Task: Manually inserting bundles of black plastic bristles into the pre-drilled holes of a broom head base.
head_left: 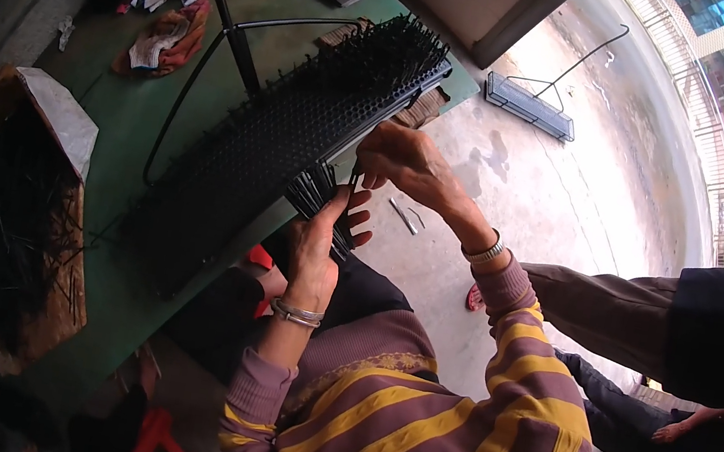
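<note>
A bundle of thin black rods (309, 187) lies in my left hand (316, 252), its thumb laid along them and its other fingers curling round from the right. Just above it, my right hand (405, 162) is closed in a pinch. A thin black rod (355, 176) shows between its fingertips and my left thumb; its far end is hidden. Both hands are at the right edge of a long black perforated rack (277, 137). Many short black pieces (375, 53) stand crowded at the rack's far end, while its nearer part shows bare holes.
The rack rests on a green table (112, 281), with a black metal stand (223, 24) rising across it. A cardboard box (73, 256) of black rods sits left, below crumpled cloths (164, 39). Another hooked rack (529, 108) is on the floor. People's legs (600, 306) are at right.
</note>
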`<state>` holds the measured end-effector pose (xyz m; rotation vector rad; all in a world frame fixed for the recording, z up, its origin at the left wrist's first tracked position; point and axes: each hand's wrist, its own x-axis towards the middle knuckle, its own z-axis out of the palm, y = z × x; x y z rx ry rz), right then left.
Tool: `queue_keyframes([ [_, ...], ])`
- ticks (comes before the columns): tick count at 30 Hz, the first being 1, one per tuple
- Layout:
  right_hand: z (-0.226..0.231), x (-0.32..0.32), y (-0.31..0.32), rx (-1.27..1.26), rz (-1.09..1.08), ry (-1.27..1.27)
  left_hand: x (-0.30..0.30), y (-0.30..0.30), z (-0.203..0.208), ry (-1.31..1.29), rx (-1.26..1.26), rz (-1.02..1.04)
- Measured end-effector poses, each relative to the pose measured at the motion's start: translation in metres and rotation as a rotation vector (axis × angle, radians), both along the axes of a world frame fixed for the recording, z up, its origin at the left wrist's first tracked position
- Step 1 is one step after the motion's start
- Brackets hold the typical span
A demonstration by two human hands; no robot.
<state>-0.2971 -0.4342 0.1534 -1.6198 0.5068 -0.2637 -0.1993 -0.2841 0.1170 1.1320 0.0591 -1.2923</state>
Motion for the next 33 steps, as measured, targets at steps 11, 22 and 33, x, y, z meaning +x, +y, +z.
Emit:
queue_keyframes([
  [11, 0.012, 0.011, -0.071, -0.601, -0.336, -0.237, 0.023, 0.001, -0.025, 0.263, -0.068, 0.084],
  [22, 0.017, 0.017, -0.098, -0.643, -0.12, -0.064, 0.02, 0.0, -0.027, 0.278, -0.048, 0.116],
  [33, 0.021, 0.028, -0.113, -0.658, 0.043, -0.074, 0.019, 0.002, -0.029, 0.308, -0.068, 0.14],
])
